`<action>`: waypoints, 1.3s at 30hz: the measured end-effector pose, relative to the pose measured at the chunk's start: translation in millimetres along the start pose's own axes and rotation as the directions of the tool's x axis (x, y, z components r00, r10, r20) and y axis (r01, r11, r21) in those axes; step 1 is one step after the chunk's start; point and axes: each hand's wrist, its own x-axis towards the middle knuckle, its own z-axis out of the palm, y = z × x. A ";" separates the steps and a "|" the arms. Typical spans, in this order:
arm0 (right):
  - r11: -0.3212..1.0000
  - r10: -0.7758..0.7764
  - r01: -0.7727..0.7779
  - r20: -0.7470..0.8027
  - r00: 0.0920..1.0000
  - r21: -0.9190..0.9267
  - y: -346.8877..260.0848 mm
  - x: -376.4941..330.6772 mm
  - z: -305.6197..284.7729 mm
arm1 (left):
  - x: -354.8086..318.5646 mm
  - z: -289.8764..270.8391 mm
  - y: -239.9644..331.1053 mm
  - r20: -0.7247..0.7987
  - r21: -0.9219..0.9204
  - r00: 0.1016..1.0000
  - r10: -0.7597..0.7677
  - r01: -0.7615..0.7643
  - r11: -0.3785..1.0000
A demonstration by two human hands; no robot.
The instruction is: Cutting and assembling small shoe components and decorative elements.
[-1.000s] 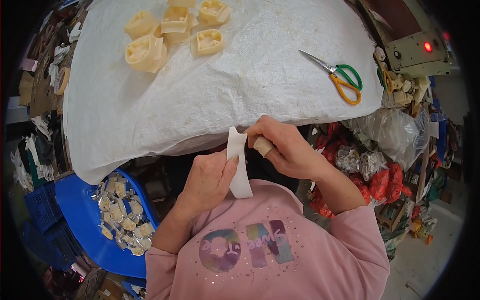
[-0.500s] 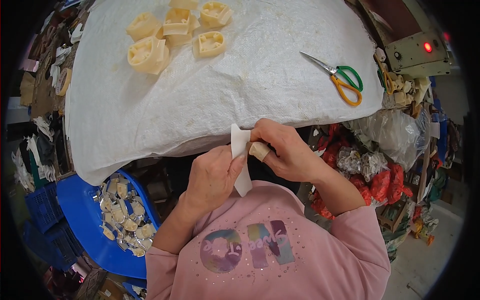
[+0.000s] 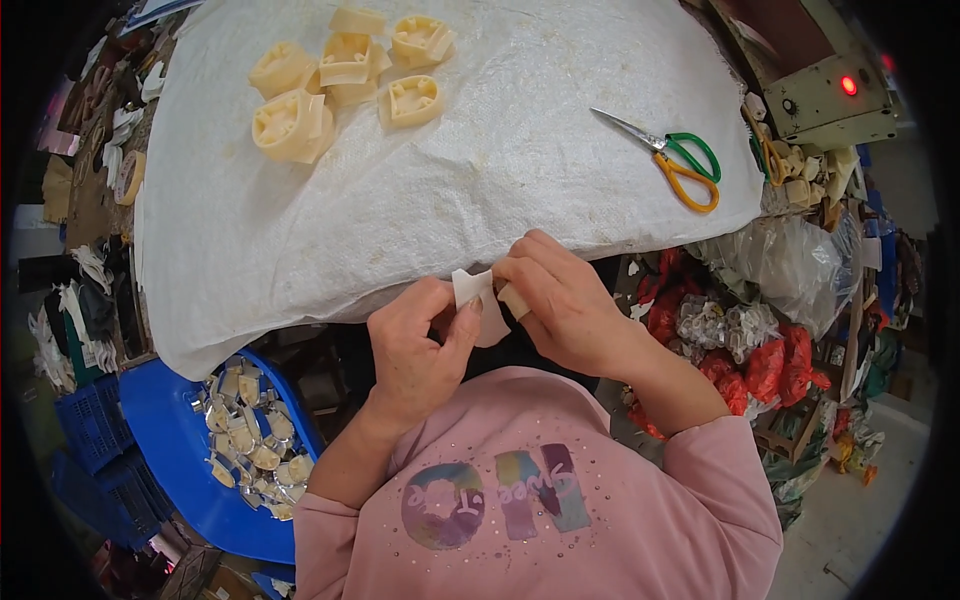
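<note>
Just off the near edge of the table, both hands are at a small piece of white sheet material [image 3: 478, 291], bent and flaring at its top; I cannot tell if it is leather or cloth. My left hand [image 3: 415, 340] pinches its left side, thumb lying across its face. My right hand [image 3: 565, 305] has its fingers curled in against the piece's right edge. A beige wrap [image 3: 514, 302] covers one right finger. The right fingertips are partly hidden.
Scissors [image 3: 664, 160] with one green and one orange handle lie on the white-covered table [image 3: 480, 130]. Several cream moulded blocks [image 3: 291, 125] stand far left. A blue chair [image 3: 165, 430] at left holds metal-and-cream pieces [image 3: 250, 425]. Red bags [image 3: 790, 370] and clear plastic [image 3: 780, 260] sit at right.
The white piece has turned and bent, and shows shorter below my hands. My left hand has shifted slightly left with its thumb raised; the right has come in closer.
</note>
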 end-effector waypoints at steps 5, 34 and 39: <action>0.999 -0.026 0.020 -0.120 0.992 -0.047 -6.0 -2.3 -2.7 | 1.4 1.7 2.3 -0.045 -0.084 0.994 -0.099 0.095 0.992; 0.978 -0.060 0.075 0.078 0.995 -0.195 -3.6 2.5 -8.8 | 13.6 6.4 8.7 0.036 0.239 0.950 0.311 -0.311 0.920; 0.978 -0.086 0.108 0.125 0.988 -0.178 -0.7 6.4 -13.8 | 15.4 3.3 10.0 0.060 0.229 0.949 0.309 -0.315 0.921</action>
